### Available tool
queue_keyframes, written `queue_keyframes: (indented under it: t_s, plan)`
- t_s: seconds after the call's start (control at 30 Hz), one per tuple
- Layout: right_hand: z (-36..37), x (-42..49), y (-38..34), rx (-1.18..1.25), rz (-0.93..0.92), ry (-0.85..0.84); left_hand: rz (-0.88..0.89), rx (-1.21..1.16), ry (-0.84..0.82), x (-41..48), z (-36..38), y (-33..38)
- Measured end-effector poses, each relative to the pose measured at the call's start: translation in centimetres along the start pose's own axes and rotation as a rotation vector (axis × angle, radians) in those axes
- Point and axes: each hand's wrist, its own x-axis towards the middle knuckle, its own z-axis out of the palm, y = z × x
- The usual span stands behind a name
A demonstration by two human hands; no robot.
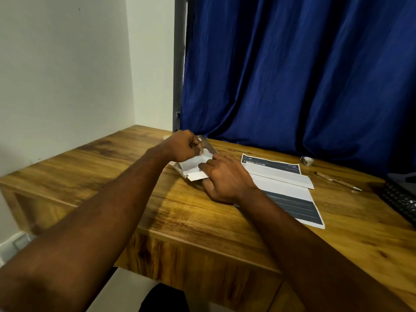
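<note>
White flat envelope point(194, 164) pinched, left hand point(183, 145).

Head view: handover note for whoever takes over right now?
Left hand: pinches the top of the envelope pack at its clear wrapper; which layer it holds is unclear.
Right hand: holds the pack against the desk, fingers on top, thumb at the near edge.
Done: one envelope lies across the printed sheet.
Left: probably getting the next envelope out of the pack.
Pen and tape lie untouched to the right.
</note>
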Motion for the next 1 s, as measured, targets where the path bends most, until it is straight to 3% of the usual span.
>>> queue_keyframes:
  t_s: [0.1,0.27,0.5,0.87,1.0]
  plan:
    - [0.3,0.0,0.1,0.097,-0.014,-0.037,-0.005,0.009,-0.005,-0.1,0.1,-0.2]
    - [0.5,0.4,0.6,0.315,0.181,-0.145,0.015,0.011,-0.021,-0.3,0.3,-0.2]
    - [0.4,1.2,1.5,0.371,0.387,0.014,0.029,0.004,-0.022,-0.1,0.5,0.0]
    - [0.8,1.7,-0.4,0.299,0.536,0.081,0.044,-0.021,-0.058,-0.4,0.6,0.6]
    - [1.1,2.0,-0.1,0.372,0.564,0.04,-0.034,-0.09,-0.138,-1.0,0.2,1.0]
